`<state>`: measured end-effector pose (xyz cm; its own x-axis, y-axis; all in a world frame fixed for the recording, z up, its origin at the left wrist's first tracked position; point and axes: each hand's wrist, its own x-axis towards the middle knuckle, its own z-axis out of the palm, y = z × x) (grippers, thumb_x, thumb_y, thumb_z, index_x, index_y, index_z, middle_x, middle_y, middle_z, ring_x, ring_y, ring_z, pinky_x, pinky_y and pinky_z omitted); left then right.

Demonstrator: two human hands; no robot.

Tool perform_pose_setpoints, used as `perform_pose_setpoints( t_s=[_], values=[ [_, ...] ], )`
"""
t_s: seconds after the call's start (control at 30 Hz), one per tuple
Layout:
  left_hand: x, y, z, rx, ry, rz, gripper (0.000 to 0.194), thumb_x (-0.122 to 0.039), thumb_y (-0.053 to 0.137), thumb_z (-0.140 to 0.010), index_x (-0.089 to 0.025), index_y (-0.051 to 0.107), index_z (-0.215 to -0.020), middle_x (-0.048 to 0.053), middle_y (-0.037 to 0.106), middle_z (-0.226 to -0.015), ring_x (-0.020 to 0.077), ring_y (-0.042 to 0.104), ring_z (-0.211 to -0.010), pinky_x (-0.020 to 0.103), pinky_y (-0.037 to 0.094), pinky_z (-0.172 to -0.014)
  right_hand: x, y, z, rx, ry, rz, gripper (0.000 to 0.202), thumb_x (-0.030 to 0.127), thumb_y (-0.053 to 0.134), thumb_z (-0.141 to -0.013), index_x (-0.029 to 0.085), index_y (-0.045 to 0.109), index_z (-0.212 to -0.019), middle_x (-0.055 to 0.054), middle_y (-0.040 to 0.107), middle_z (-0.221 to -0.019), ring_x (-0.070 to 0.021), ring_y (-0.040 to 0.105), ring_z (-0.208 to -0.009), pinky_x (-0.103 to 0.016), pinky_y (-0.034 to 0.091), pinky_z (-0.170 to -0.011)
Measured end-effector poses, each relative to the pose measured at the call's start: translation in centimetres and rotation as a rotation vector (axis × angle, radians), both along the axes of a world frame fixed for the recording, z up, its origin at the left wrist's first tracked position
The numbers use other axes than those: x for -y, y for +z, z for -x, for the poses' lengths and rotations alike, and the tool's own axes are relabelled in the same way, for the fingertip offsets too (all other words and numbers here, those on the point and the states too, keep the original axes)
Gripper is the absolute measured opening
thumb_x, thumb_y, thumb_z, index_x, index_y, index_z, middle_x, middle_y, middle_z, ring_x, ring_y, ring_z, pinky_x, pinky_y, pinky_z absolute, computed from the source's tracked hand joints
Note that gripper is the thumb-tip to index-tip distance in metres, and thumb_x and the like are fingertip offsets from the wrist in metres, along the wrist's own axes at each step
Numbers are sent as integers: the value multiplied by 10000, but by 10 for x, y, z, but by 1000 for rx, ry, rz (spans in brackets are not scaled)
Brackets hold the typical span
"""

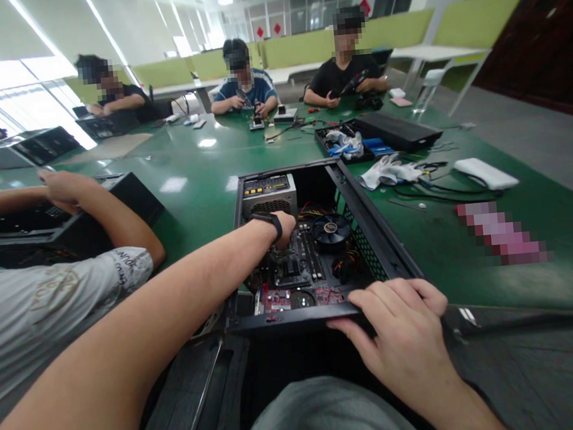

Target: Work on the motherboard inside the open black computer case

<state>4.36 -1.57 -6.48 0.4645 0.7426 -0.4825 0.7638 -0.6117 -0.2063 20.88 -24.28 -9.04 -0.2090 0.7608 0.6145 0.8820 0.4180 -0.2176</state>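
Note:
An opened black computer case (386,233) lies on its side at the near edge of the table. My left hand (286,227), with a black band at the wrist, reaches down inside it beside the power supply (269,193). Its fingers are hidden, so whatever it touches does not show. Below that hand lies the motherboard (295,261), with a round black cooling fan (331,230) to the right. A red circuit board (330,295) sits along the near side. My right hand (406,318) grips the case's near right rim, thumb under and fingers over it.
At left, a neighbour's arm (115,210) reaches over another black case (138,204). White gloves (388,171), cables, a white pouch (486,174) and a black toolbox (394,130) lie on the green table (186,157). Several people sit across it.

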Motion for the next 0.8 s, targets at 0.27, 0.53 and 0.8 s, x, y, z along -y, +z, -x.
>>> perform_pose_setpoints(
  t_s=[0.27,0.53,0.8],
  values=[
    [-8,-10,-2,11,26,14,538,-267,921,-465,-141,792,-972,161,770,-1054,317,702,-1019,322,542,-883,0,-2,0,14,-7,-4,205,440,651,-896,236,626,-899,0,613,-759,-198,517,-791,-406,299,-854],
    [-3,-5,-5,13,43,17,574,-260,922,-492,-108,783,-1029,177,760,-1094,319,702,-1038,310,553,-871,1,-3,-1,12,-12,-14,212,447,650,-899,237,621,-908,-3,619,-771,-201,516,-795,-413,301,-856],
    [-2,-4,-6,-30,43,7,564,-298,909,-531,-153,786,-1061,153,759,-1114,298,700,-1047,287,551,-862,-1,-3,-1,12,-9,-2,206,446,656,-896,244,621,-922,-4,624,-774,-201,516,-802,-411,299,-854]
  ],
)
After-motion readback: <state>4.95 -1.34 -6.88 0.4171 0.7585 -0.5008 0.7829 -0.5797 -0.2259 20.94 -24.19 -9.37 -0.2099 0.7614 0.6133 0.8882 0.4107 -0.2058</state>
